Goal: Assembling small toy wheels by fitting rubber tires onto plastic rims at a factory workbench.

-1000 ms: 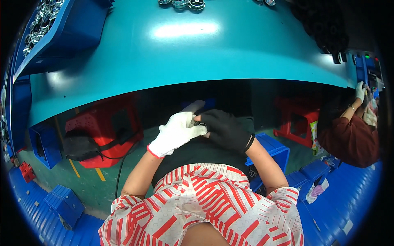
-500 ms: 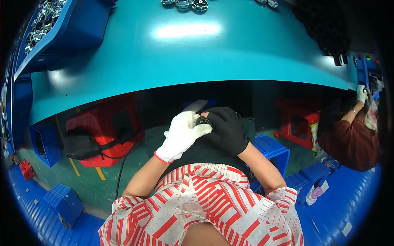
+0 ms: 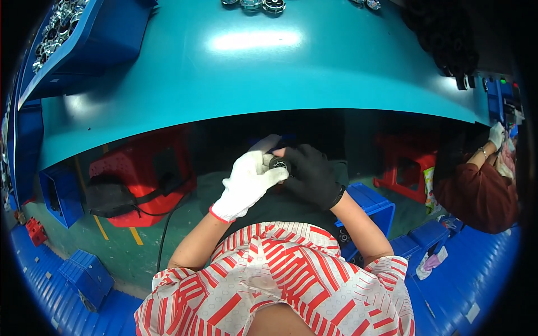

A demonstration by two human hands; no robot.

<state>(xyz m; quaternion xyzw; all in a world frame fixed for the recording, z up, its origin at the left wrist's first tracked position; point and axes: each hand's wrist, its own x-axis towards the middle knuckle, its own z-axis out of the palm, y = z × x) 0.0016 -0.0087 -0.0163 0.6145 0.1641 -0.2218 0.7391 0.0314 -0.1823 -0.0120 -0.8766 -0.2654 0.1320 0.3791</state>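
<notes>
In front of my body, below the bench edge, I hold a small round black part (image 3: pixel 279 164) with a silvery spoked face. My left hand (image 3: pixel 245 183), in a white knit glove with a red cuff, is closed on it, its thumb along the near side. My right hand (image 3: pixel 315 178), in a black glove, curls against its right side; a bare fingertip shows at the far side. Part of the right hand's grip is hidden behind its own fingers. The spoked face tilts up toward me.
Ahead curves a teal bench (image 3: pixel 263 78), with several round chrome parts (image 3: pixel 273 7) at its far side. A blue bin (image 3: pixel 112 47) of chrome parts stands at left, a dark heap (image 3: pixel 443 39) at right. Red stools (image 3: pixel 151 173) stand below. A co-worker (image 3: pixel 476 193) sits at far right.
My right hand has shifted slightly right and loosened around the round black part, so more of its spoked face shows. My left hand has barely moved.
</notes>
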